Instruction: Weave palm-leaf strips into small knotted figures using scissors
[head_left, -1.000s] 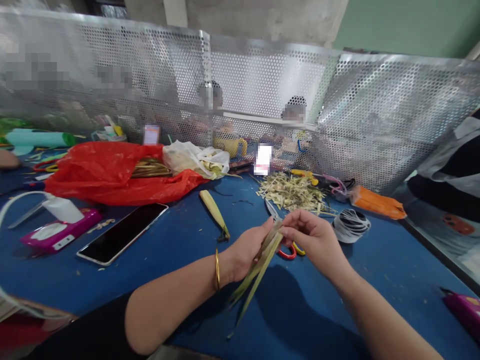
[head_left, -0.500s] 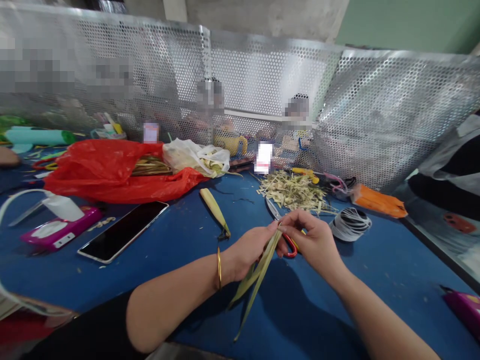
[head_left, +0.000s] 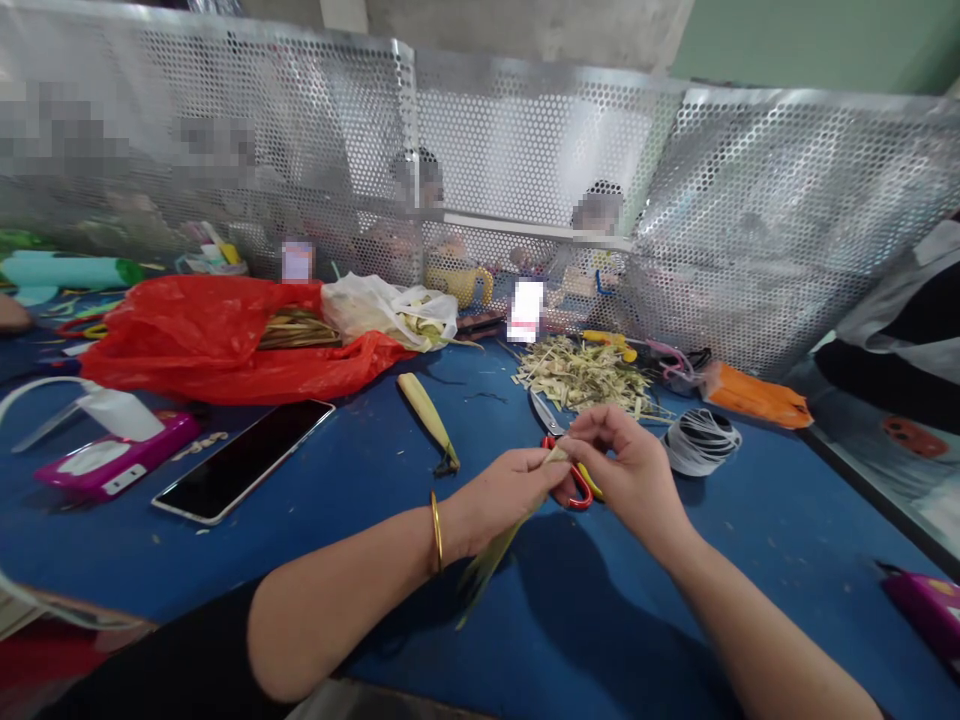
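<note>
Pale green-yellow husk strips [head_left: 491,565], which look like corn husk, run through my left hand [head_left: 499,500] and hang below it over the table. The fingers of that hand are closed around them, with a gold bangle at the wrist. At the top end of the strips, my right hand [head_left: 634,475] is closed in a pinch, thumb against forefinger. Scissors [head_left: 583,492] with red and yellow handles lie on the table just under both hands, blades pointing away, partly covered by my fingers. Left of them rests a husk bundle [head_left: 424,415] with a dark tip.
Chopped husk bits [head_left: 585,375] are heaped behind the scissors. A spool of white cord [head_left: 703,443] and an orange packet [head_left: 757,395] sit to the right. Leftward are a phone [head_left: 244,460], a magenta power strip [head_left: 112,460] and a red plastic bag [head_left: 187,335]. A perforated metal screen [head_left: 525,140] stands behind.
My left hand has closed further around the strips, which hang shorter and closer together. My right fingers still pinch their upper end. The view has shifted slightly.
</note>
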